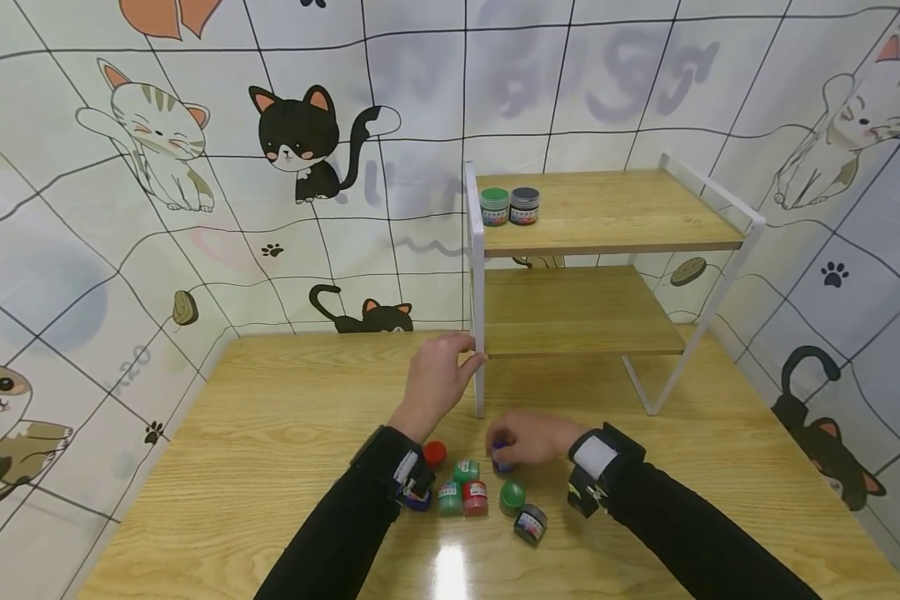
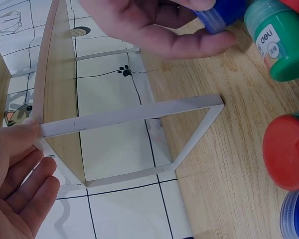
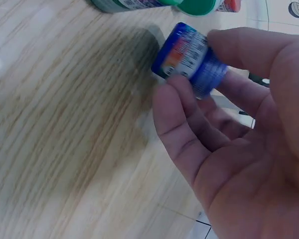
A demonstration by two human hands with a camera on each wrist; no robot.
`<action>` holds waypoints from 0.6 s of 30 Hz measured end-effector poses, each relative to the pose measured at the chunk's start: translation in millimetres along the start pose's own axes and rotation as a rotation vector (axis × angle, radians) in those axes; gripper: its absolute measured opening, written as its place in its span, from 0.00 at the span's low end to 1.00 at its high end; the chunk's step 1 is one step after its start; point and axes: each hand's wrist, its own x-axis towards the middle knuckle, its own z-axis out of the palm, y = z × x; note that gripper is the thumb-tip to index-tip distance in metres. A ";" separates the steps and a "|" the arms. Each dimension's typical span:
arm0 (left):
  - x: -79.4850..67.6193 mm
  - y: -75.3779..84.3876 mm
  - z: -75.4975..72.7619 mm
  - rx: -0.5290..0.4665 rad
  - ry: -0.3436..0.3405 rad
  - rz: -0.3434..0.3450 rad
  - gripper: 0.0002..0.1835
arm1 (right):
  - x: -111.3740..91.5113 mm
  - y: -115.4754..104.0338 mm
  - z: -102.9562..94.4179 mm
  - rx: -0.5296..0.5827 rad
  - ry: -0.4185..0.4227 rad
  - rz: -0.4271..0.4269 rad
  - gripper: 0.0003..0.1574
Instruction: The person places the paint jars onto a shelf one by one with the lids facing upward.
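In the head view, the left hand (image 1: pixel 438 377) pinches the flat white frame (image 1: pixel 479 387) of a shelf with two wooden boards (image 1: pixel 607 212); the right hand (image 1: pixel 536 437) holds a small blue jar (image 1: pixel 504 467) over the smooth, shiny table (image 1: pixel 292 417), near other round jars (image 1: pixel 475 498). In the left wrist view, that hand's remaining fingers are loosely bent; a glossy red jar (image 2: pixel 287 152) stays near. In the right wrist view, thumb and fingertips pinch the tilted blue jar, a short cylinder with printed label, above streaked wood grain.
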 end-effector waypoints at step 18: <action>0.6 -0.2 0.7 -0.010 0.006 0.006 0.10 | -3.5 0.5 -3.2 -0.009 0.047 0.066 0.17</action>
